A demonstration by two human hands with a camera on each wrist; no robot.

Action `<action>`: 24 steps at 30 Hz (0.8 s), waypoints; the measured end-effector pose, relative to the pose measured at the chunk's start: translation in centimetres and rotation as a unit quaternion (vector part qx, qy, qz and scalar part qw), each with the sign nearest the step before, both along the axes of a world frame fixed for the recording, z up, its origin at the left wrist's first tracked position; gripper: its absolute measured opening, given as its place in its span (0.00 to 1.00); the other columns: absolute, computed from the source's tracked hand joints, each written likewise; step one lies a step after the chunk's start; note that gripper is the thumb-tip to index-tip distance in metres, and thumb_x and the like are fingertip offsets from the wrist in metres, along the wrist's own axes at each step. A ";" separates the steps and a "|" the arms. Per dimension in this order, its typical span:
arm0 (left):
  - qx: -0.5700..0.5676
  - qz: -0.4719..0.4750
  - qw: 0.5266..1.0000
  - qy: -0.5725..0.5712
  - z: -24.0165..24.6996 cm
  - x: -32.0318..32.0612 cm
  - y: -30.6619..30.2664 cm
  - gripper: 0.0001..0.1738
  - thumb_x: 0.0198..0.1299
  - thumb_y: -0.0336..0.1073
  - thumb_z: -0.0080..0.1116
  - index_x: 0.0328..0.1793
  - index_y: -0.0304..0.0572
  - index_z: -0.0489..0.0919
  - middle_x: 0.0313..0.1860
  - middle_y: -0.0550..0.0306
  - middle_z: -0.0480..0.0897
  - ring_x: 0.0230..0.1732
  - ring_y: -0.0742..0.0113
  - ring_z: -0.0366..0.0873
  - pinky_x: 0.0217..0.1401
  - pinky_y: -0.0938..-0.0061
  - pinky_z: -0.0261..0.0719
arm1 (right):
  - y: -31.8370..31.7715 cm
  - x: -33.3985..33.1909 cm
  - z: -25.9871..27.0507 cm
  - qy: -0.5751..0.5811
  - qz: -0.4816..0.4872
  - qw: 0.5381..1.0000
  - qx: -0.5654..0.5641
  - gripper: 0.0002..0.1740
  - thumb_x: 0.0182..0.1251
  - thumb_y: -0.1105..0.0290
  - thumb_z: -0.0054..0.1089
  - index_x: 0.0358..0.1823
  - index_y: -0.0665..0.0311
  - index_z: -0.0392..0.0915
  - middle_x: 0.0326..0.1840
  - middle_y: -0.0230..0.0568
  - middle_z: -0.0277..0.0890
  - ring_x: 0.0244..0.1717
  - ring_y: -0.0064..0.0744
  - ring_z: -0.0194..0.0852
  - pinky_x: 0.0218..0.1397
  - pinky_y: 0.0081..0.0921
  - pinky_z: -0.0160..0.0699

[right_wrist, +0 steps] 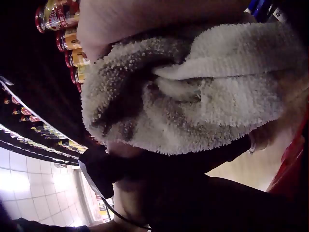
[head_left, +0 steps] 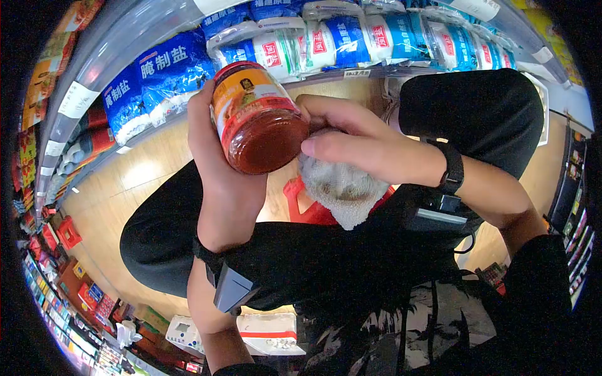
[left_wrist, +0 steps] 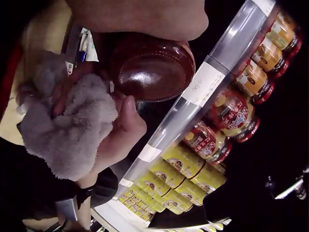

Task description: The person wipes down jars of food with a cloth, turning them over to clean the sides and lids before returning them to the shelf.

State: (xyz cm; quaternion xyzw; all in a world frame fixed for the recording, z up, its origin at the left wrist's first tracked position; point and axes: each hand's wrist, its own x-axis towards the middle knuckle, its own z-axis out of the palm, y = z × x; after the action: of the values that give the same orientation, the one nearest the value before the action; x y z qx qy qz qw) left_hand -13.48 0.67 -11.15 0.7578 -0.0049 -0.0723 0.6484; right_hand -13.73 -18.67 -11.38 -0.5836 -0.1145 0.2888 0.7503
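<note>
Jar: a glass jar [head_left: 257, 119] of red sauce with an orange label, held up in front of the shelves and tilted, its base towards the person.
Left hand: the left hand [head_left: 219, 182] is wrapped round the jar from behind, fingers curled over its side, gripping it.
Cloth: a grey-white terry cloth [head_left: 342, 188] is bunched against the jar's base and lower side.
Right hand: the right hand [head_left: 364, 147] grips the cloth, thumb stretched towards the jar; a black band sits on the wrist.
Shelf behind: blue and white salt bags [head_left: 169, 69] in a row.
Shelf to the side: labelled shelf jars [left_wrist: 231, 111] behind a clear shelf rail [left_wrist: 203, 84].
Below: a red plastic item [head_left: 307, 203] on the wooden floor, partly hidden by the cloth.
</note>
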 end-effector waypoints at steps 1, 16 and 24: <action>0.001 0.000 1.000 0.001 -0.3 0.1 0.1 0.44 0.48 0.13 0.66 0.72 0.38 0.59 0.62 0.45 0.73 0.62 0.58 0.75 0.66 0.65 0.76 | -0.1 0.0 0.5 0.023 0.006 1.000 -0.019 0.14 0.71 0.60 0.58 0.40 0.66 0.74 0.38 0.35 0.73 0.44 0.22 0.69 0.49 0.25 0.71; 0.043 -0.040 0.997 -0.053 -0.3 -0.4 -0.1 0.46 0.51 0.14 0.66 0.75 0.38 0.55 0.64 0.44 0.72 0.64 0.56 0.73 0.67 0.64 0.76 | -0.2 -0.2 0.8 0.059 0.000 0.998 -0.003 0.20 0.74 0.58 0.51 0.53 0.69 0.76 0.43 0.35 0.77 0.46 0.22 0.71 0.52 0.24 0.72; 0.086 -0.044 0.992 -0.080 -0.2 0.1 -0.1 0.45 0.51 0.14 0.66 0.72 0.37 0.55 0.63 0.44 0.72 0.62 0.58 0.75 0.64 0.64 0.78 | 0.0 -0.4 -0.5 0.020 -0.001 1.000 -0.018 0.13 0.68 0.65 0.59 0.44 0.68 0.75 0.40 0.35 0.75 0.46 0.24 0.71 0.52 0.25 0.73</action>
State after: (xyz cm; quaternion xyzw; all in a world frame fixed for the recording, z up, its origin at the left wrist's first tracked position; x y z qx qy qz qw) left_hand -13.34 0.53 -11.35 0.8133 -0.0839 -0.0397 0.5744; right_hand -14.15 -18.70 -11.83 -0.5917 -0.0939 0.3015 0.7417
